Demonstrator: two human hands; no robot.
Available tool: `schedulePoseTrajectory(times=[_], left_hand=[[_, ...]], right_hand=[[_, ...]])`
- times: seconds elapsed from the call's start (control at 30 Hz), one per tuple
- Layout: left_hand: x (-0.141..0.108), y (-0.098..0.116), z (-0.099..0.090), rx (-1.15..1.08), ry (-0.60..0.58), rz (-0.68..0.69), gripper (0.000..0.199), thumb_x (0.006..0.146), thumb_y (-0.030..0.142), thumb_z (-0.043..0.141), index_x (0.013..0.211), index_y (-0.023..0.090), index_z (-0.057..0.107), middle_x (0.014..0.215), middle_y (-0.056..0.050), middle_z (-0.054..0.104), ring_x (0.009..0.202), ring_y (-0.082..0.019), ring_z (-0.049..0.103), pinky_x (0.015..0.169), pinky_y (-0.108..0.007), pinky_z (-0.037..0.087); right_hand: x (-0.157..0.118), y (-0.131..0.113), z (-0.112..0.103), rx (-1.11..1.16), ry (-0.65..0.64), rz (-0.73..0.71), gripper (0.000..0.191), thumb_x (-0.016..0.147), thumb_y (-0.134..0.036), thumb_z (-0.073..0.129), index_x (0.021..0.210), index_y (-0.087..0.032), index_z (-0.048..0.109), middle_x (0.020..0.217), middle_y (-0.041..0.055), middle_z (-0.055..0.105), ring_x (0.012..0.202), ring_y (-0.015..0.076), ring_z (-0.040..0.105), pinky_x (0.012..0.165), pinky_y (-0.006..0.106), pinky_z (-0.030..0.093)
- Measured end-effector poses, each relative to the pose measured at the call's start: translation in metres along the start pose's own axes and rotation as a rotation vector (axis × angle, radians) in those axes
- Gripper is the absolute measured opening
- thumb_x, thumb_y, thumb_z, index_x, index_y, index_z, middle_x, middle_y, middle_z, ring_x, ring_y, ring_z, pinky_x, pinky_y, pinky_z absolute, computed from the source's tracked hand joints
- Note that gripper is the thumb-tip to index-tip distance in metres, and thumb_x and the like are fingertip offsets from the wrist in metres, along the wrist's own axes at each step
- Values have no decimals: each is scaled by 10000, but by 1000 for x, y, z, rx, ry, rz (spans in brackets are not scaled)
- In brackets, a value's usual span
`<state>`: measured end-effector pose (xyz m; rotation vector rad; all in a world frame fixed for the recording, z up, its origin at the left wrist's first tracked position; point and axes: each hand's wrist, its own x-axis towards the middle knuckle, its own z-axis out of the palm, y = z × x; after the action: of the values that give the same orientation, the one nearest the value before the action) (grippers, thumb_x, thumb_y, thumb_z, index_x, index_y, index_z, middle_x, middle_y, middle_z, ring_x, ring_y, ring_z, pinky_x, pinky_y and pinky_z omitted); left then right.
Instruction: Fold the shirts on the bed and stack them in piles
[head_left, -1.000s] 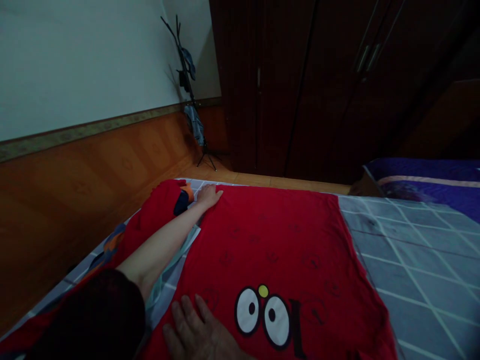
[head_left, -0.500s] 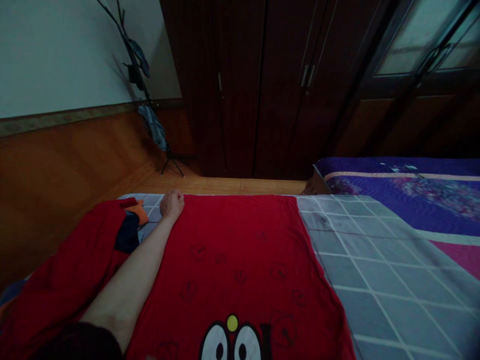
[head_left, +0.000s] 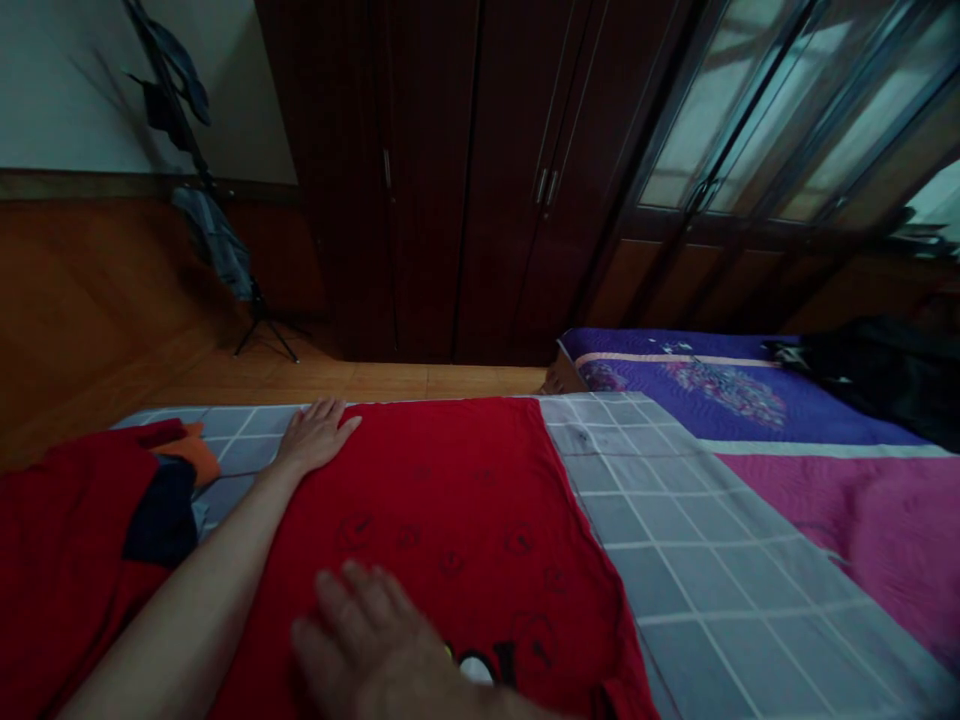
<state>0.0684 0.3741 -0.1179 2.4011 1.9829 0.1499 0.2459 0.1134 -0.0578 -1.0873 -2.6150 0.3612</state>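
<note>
A red printed cloth (head_left: pixel 465 480) lies spread over a grey checked sheet (head_left: pixel 675 520). My left hand (head_left: pixel 319 436) rests open, fingers spread, on the far left corner of the red cloth. Nearer the camera, my right hand (head_left: pixel 375 640) is over the lower left part of the cloth, slightly blurred, with its fingers apart and nothing in them. It covers part of the cartoon eyes print. Whether its palm touches the cloth cannot be made out.
At the left lies a pile with a red garment (head_left: pixel 67 520), a dark blue piece (head_left: pixel 161 515) and an orange piece (head_left: pixel 195 455). Beyond stand a dark wardrobe (head_left: pixel 427 200) and a coat stand (head_left: pixel 176 110). A purple and pink bed (head_left: pixel 817 500) is at the right.
My left hand has gone from closed to open at the cloth's far corner. My right hand has come in over the cloth. The view has turned to the right.
</note>
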Motion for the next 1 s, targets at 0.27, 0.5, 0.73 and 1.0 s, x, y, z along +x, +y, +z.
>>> schedulePoseTrajectory(times=[0.27,0.5,0.73,1.0], left_hand=[[-1,0,0,-22,16,0,708,906,564,206,1435,110,333,1502,-135,297,1392,-295,233,1098,-504,197],[2,-3,4,-29,20,-4,726,906,592,177,1448,126,303,1516,-126,268,1398,-300,212,1098,-522,184],[-9,4,-10,-29,60,-5,673,931,535,201,1448,112,285,1500,-152,300,1387,-305,240,1089,-507,218],[-59,39,-80,0,132,146,655,949,461,336,1479,119,159,1538,-147,197,1410,-269,169,1133,-433,133]], right_hand=[[5,199,-60,-344,-38,615,714,911,-614,318,1440,-135,318,1507,144,266,1397,270,190,1114,439,192],[-55,245,-85,-432,64,841,701,934,-523,288,1432,-30,282,1485,245,248,1371,349,230,1073,512,227],[-156,83,-56,-440,198,424,712,922,-493,380,1501,-204,82,1544,99,172,1410,255,148,1099,465,276],[-213,35,-13,-426,98,364,849,888,-524,463,1500,-150,9,1518,148,230,1397,302,181,1058,505,346]])
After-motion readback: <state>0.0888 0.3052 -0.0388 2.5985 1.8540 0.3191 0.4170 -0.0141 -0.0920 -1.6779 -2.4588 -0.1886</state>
